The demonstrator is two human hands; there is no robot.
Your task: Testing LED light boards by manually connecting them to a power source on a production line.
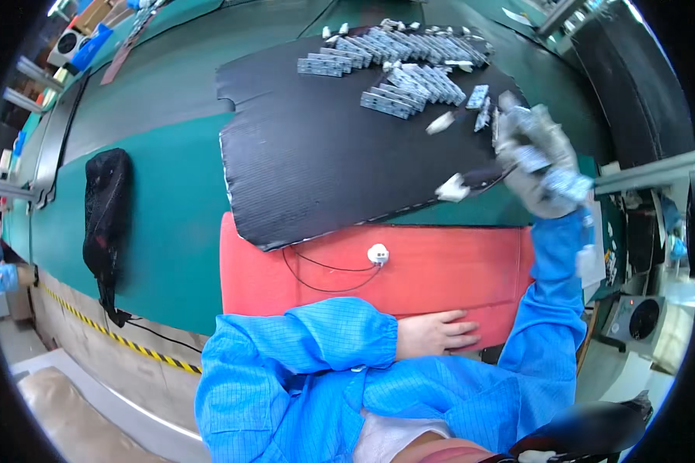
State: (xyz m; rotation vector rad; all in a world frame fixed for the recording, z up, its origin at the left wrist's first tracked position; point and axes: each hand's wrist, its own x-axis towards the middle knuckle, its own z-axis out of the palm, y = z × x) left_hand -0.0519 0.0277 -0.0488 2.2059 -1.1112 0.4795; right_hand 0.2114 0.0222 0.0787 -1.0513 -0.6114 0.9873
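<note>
A black mesh bag point(106, 216) lies at the far left on the green bench top point(170, 201). Next comes the black corrugated sheet point(324, 162), its near edge overlapping a red mat point(440, 270) on which a small white plug point(378, 253) trails a thin cord. The left hand point(438, 333) rests flat on the mat's near edge, bare, fingers together and pointing right, holding nothing (the blue sleeve folds across the body). Rows of small grey parts point(409, 65) line the sheet's far side, with a loose white piece point(452, 187) near its right edge. Farthest right, the right hand point(540, 166), gloved and raised with the forearm upright, is closed around a grey part point(534, 158).
</note>
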